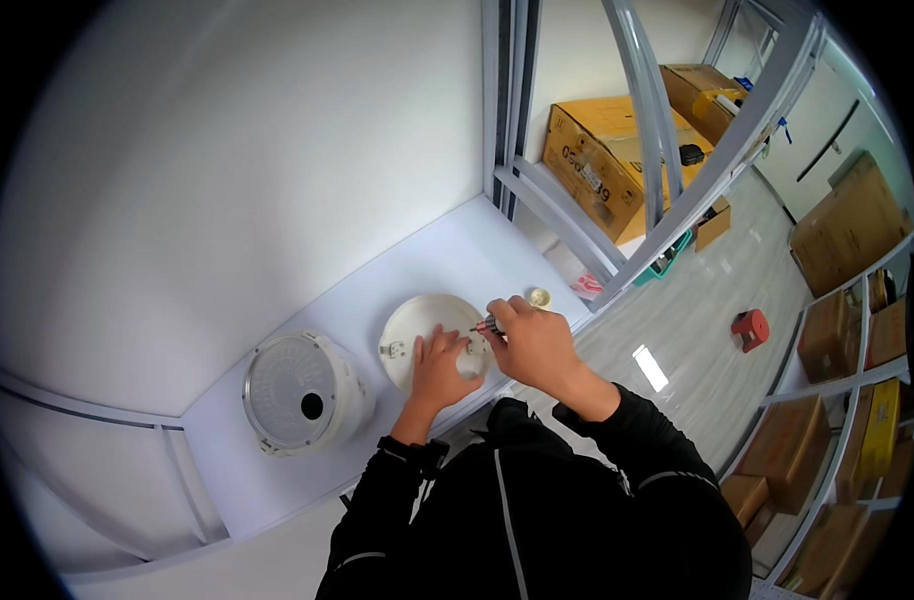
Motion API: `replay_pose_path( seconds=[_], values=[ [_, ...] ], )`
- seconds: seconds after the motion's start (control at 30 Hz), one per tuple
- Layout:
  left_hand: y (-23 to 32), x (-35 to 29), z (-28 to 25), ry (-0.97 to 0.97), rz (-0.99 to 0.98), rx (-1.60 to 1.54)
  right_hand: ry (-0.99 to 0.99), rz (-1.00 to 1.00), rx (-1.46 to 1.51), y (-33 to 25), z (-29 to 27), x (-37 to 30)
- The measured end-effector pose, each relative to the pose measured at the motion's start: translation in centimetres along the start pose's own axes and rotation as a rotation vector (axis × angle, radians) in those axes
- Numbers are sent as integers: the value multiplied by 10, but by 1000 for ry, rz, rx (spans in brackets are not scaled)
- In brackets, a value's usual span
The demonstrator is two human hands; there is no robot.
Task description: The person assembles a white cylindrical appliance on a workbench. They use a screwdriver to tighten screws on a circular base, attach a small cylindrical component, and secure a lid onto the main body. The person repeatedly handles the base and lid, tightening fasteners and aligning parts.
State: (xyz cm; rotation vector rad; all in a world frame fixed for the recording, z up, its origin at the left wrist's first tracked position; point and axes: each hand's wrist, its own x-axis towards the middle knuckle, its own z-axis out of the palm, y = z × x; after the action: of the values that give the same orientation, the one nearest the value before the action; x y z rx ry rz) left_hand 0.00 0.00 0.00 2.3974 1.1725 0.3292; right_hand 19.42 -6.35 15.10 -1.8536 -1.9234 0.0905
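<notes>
Right hand (pixel 537 345): fingers closed around a small screwdriver (pixel 491 325), red and dark handle, thumb and index nearest its front end. Tip points left, over the right part of the white round plate (pixel 432 310). It's near the right-hand fitting (pixel 475 346); can't tell if tip touches anything.

Left hand (pixel 441 370): fingers spread, laid palm-down on the same plate, not wrapped around anything I can see. Fingertips sit inside the rim, between the left fitting (pixel 394 350) and the right one. Thumb is apart from the rest, toward the plate's lower right.

Plate lies on the white table (pixel 457 250), near its front edge, mostly under the left hand, with the right hand at its right rim.

Around it: white drum (pixel 355 400) just left of the plate, its round top (pixel 282 385) facing up with a dark hole (pixel 312 405). Small cream cup (pixel 541 298) beyond the right hand, by the table's right end.
</notes>
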Motion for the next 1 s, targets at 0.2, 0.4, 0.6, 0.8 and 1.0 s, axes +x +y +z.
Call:
replay_pose_path(
  seconds=[0.2, 0.4, 0.6, 0.8, 1.0],
  values=[
    [6, -2, -13, 56, -62, 41, 292, 35, 180, 10, -24, -16],
    [33, 7, -2, 293, 41, -57, 392, 48, 255, 35, -55, -23],
    [71, 31, 13, 322, 125, 70, 385, -48, 371, 56, -75, -23],
    [105, 49, 42, 310, -91, 240, 216, -228, 365, 96, -99, -29],
    [103, 63, 84, 315, -302, 397, 204, -335, 437, 139, -113, -30]
  ],
)
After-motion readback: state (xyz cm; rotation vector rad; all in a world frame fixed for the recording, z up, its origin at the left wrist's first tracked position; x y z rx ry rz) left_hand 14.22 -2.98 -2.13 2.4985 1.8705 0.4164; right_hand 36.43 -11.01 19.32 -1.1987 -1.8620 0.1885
